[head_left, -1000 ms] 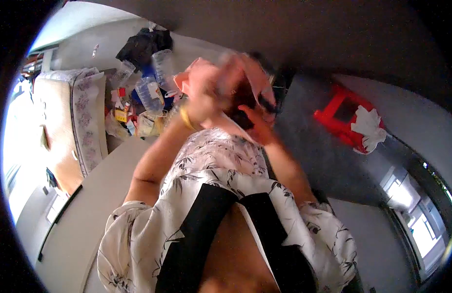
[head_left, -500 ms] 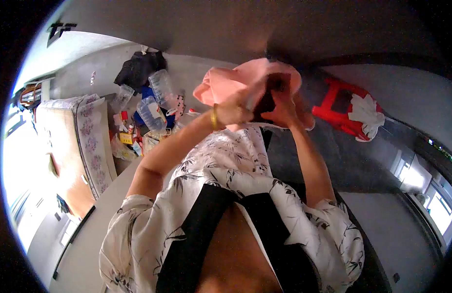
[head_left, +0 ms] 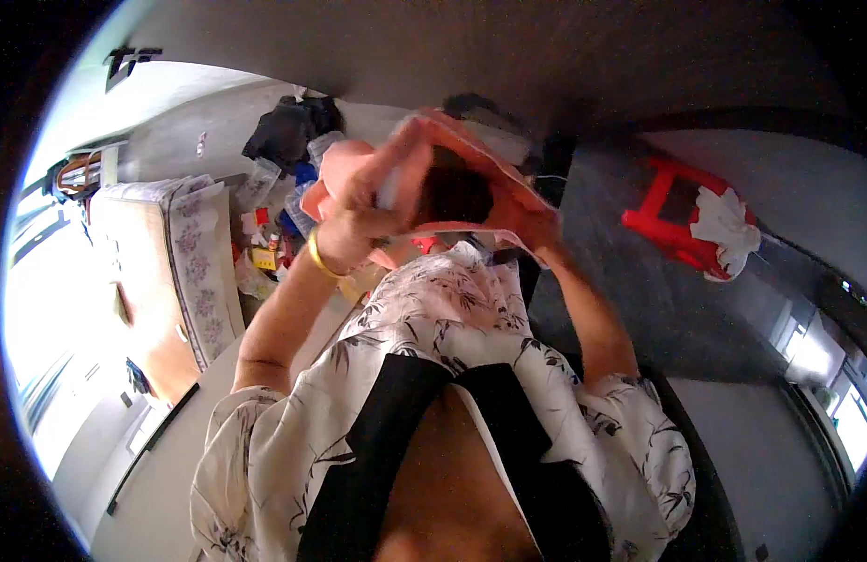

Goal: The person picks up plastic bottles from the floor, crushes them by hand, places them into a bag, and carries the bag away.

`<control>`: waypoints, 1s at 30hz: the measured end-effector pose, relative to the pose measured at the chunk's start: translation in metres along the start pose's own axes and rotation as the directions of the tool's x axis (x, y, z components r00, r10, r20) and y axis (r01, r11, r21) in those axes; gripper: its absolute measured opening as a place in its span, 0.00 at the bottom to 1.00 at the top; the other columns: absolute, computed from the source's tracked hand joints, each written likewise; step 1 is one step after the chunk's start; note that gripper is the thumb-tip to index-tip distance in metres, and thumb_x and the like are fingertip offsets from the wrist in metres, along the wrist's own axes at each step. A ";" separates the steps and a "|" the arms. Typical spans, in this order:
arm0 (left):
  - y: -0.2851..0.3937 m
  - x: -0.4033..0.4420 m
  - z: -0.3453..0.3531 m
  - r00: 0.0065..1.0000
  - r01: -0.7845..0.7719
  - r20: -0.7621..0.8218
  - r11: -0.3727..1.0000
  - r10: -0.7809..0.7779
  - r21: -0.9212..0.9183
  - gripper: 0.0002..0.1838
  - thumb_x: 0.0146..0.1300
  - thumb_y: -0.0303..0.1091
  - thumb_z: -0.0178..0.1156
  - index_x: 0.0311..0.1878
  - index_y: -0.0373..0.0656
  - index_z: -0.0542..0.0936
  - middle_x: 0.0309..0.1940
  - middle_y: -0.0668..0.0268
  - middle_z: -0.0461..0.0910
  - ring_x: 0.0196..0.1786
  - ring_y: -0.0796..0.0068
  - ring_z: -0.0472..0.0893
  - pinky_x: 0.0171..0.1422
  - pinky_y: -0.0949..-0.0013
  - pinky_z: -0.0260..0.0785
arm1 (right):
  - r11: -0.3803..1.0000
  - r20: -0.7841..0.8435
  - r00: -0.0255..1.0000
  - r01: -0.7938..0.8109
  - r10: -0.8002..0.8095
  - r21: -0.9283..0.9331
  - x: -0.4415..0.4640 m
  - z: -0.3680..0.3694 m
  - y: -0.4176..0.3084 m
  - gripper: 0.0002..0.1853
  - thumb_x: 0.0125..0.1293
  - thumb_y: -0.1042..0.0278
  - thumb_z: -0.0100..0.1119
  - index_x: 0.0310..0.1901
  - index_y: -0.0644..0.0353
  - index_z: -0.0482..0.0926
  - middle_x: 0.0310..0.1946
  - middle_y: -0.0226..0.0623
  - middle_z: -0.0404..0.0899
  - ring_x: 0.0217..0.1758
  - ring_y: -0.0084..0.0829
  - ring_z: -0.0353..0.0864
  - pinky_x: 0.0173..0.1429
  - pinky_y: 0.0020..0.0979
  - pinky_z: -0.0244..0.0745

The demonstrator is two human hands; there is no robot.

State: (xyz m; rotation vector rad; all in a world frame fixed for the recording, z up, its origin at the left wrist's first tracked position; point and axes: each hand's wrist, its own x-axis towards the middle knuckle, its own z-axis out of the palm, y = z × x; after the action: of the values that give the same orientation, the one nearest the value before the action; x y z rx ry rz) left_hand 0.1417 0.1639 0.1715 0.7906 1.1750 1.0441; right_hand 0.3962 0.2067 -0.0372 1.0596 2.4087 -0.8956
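A pink cloth piece (head_left: pixel 338 169) is held up in front of me, spread around a dark opening (head_left: pixel 452 195). Its kind does not show clearly. My left hand (head_left: pixel 359 225), with a yellow bangle at the wrist, grips the left side of the cloth; its fingers are partly blurred. On the other side, my right hand (head_left: pixel 527 225) is closed on the cloth's right edge, its fingertips partly hidden in the fold. Below the cloth lies the patterned white garment (head_left: pixel 443 300) that I wear.
To the right stands a red stool (head_left: pixel 651 201) with a white cloth (head_left: pixel 724 229) on it. On the left are a floral-covered piece of furniture (head_left: pixel 195 262), a black bag (head_left: pixel 288 131) and assorted packages, including a yellow box (head_left: pixel 263 258). A dark surface (head_left: pixel 546 56) spans the top.
Both hands and the pink cloth have shifted left. The cloth is now stretched wider, its dark opening larger, and my left hand has moved away from my right.
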 end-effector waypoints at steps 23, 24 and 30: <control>-0.061 -0.009 -0.011 0.949 0.214 0.267 0.963 -0.165 -0.166 0.46 0.36 0.16 0.45 0.66 0.44 0.47 0.27 0.68 0.69 0.21 0.81 0.70 0.23 0.80 0.63 | 0.946 -0.100 0.986 -0.097 0.134 0.310 0.008 0.032 0.041 0.21 0.44 0.72 0.62 0.43 0.58 0.71 0.40 0.43 0.72 0.47 0.45 0.69 0.47 0.42 0.65; -0.059 -0.005 -0.011 0.947 0.211 0.271 0.971 -0.174 -0.115 0.46 0.36 0.16 0.46 0.66 0.43 0.47 0.27 0.68 0.69 0.21 0.80 0.71 0.24 0.80 0.63 | 0.948 -0.063 0.985 -0.136 0.160 0.289 0.001 0.033 0.048 0.18 0.44 0.72 0.62 0.40 0.57 0.73 0.37 0.42 0.73 0.45 0.46 0.70 0.46 0.42 0.65; -0.073 0.035 -0.014 0.963 -0.204 0.233 0.930 0.135 0.307 0.45 0.37 0.18 0.50 0.65 0.37 0.48 0.43 0.62 0.70 0.43 0.74 0.72 0.47 0.74 0.64 | 0.974 -0.489 0.869 -0.049 -0.068 -0.223 -0.066 0.006 0.095 0.15 0.43 0.76 0.57 0.37 0.57 0.74 0.32 0.42 0.73 0.36 0.45 0.73 0.40 0.43 0.68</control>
State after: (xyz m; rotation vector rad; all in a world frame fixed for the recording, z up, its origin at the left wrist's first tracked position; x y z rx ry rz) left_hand 0.1460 0.1713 0.0901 1.2545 1.1276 0.8890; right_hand 0.5116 0.2168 -0.0444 1.3094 2.8418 -0.3508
